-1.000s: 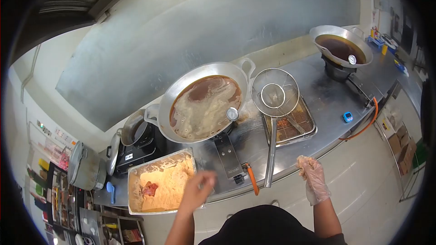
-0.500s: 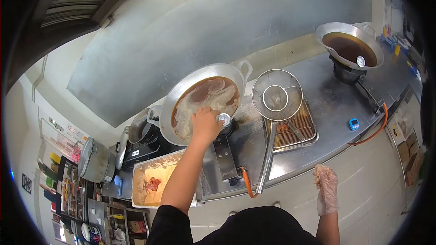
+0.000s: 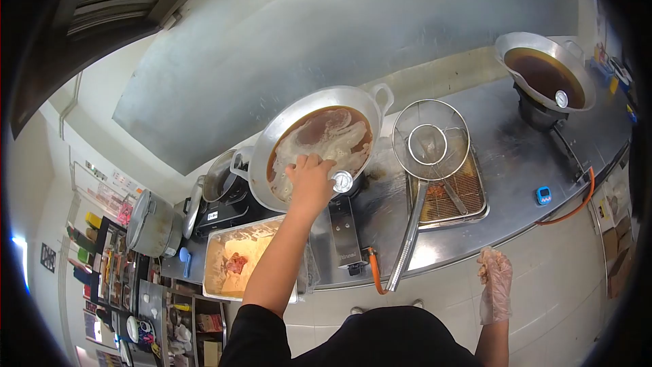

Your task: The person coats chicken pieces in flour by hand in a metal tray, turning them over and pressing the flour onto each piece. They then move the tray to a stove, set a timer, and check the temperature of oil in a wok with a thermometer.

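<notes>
My bare left hand [image 3: 310, 180] is over the near side of a large wok [image 3: 261, 156], its fingers spread and apparently empty. Pale foam [image 3: 326, 146] floats on the brown oil beneath it. Just right of the hand, a dial thermometer [image 3: 342, 181] sits at the wok's rim. My right hand [image 3: 496, 282] hangs low beyond the counter's front edge in a clear plastic glove with crumbs stuck to it. Its fingers are curled in; whether they hold anything is hidden. Below my left forearm, a tray of flour [image 3: 227, 278] holds a piece of raw meat [image 3: 236, 263].
A long-handled strainer [image 3: 409, 228] and tongs [image 3: 454, 198] lie over a wire-rack tray [image 3: 441, 217]. A second wok of oil [image 3: 584, 71] stands at the far right. On the counter are a blue timer [image 3: 543, 196], an orange gas hose [image 3: 375, 272] and, leftward, a large pot [image 3: 151, 224].
The view has shifted, so the counter appears farther right. My left hand stays over the wok, its fingers more spread now. My right hand remains low with curled fingers.
</notes>
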A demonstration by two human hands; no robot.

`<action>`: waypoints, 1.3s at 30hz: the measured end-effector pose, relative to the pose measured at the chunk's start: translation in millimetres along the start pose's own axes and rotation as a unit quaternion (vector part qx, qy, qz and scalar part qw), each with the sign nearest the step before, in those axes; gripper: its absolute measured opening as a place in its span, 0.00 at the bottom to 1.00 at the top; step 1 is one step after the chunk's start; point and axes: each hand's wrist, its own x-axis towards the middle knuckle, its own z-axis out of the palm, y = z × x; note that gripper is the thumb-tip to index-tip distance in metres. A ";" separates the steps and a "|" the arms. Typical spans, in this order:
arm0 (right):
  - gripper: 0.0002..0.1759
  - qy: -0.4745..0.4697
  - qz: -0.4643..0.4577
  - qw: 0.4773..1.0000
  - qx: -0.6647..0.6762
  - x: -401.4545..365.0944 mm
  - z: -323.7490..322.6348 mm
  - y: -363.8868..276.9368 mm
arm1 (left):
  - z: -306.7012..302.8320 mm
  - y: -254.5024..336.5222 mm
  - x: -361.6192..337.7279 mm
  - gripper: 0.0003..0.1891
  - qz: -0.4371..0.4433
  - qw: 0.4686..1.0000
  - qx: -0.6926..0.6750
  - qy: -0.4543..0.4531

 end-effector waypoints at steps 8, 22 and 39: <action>0.10 -0.001 0.003 1.000 -0.023 4.7 12.6 -8.5 | -23.4 -0.4 -9.5 0.26 -0.010 1.000 -0.013 0.026; 0.16 -0.005 -0.014 0.999 -0.042 1.0 17.4 -17.6 | -9.5 29.7 -190.4 0.07 -0.216 0.853 -0.473 -0.038; 0.26 -0.259 0.068 0.963 -0.001 -47.6 199.0 -14.9 | -9.7 54.6 -288.4 0.19 -0.167 0.888 -0.423 -0.066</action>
